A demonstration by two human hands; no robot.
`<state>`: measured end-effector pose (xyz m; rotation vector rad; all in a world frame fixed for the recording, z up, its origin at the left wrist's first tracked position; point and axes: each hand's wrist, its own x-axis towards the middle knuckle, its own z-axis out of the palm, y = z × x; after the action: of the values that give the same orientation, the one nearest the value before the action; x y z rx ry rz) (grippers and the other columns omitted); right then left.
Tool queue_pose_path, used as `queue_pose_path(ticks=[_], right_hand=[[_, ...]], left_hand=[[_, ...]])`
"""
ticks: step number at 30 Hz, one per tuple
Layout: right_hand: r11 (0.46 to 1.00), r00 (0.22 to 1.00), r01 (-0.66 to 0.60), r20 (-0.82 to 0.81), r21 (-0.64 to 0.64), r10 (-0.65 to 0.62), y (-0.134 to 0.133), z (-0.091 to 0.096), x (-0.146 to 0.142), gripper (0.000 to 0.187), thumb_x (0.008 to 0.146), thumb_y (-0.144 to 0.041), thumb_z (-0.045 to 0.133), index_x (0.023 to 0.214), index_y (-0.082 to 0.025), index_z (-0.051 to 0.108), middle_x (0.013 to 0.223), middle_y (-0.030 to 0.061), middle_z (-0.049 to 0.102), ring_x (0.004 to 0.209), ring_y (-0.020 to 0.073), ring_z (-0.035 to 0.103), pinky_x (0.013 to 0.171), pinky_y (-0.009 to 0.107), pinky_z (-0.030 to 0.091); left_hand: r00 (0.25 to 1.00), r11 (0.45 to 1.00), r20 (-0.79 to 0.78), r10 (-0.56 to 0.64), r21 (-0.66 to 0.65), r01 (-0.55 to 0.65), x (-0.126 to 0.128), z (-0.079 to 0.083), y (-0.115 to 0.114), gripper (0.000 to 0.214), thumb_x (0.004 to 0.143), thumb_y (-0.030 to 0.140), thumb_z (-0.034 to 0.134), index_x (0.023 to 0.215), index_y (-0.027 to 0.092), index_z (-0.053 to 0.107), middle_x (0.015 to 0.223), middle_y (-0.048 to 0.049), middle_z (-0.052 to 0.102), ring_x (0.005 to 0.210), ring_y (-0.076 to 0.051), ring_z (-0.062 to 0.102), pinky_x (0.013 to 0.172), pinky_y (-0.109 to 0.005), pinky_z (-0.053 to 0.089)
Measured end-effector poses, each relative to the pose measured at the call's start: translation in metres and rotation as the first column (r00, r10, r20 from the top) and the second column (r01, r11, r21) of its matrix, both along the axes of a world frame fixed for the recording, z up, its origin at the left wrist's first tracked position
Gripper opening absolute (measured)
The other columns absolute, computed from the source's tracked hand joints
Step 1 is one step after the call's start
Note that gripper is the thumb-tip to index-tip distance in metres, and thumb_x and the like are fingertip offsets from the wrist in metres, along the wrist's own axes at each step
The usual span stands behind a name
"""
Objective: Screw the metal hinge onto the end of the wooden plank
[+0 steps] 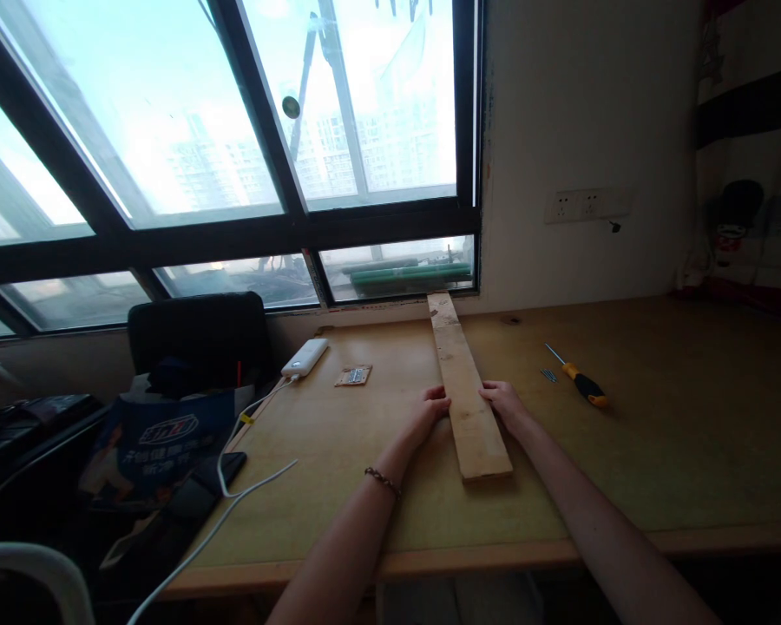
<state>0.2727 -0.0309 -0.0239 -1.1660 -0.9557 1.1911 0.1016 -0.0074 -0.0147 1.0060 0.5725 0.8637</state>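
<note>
A long wooden board lies on the table, its far end reaching the window sill and its near end pointing toward me. My left hand grips its left edge, fingers curled against the side. Opposite, my right hand holds the right edge. Both palms rest low by the tabletop, and some fingertips are hidden behind the board. To the right lies a screwdriver with a yellow and black handle, its shaft pointing away and left. Several small screws sit beside that shaft.
A hinge-like metal piece on a small wooden-coloured card lies left of the board. Near the table's left edge sits a white power bank with a white cable trailing off. A chair with bags stands left; a wall socket is behind.
</note>
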Motion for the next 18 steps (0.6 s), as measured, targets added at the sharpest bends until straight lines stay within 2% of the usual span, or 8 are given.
queue_pose_path(ticks=[8,18], right_hand=[[0.999,0.999,0.039,0.032,-0.029,-0.038,-0.001,0.001,0.0,0.028,0.053,-0.021,0.058,0.075,-0.01,0.071,0.069,0.0081,0.07,0.061,0.0194,0.063,0.055,0.026,0.046],[0.999,0.998,0.051,-0.022,-0.015,-0.051,0.003,-0.003,0.001,0.026,0.053,-0.023,0.061,0.074,-0.011,0.07,0.07,0.0083,0.07,0.062,0.0193,0.063,0.06,0.029,0.048]], left_hand=[[0.999,1.0,-0.032,0.008,-0.016,-0.008,0.0,-0.005,0.005,0.04,0.057,0.006,0.06,0.097,0.007,0.064,0.1,-0.014,0.066,0.095,-0.026,0.061,0.088,-0.037,0.044],[0.994,0.998,-0.092,0.053,-0.021,-0.055,0.003,-0.012,0.011,0.041,0.061,0.006,0.059,0.102,0.01,0.061,0.102,-0.0128,0.065,0.097,-0.024,0.06,0.086,-0.033,0.046]])
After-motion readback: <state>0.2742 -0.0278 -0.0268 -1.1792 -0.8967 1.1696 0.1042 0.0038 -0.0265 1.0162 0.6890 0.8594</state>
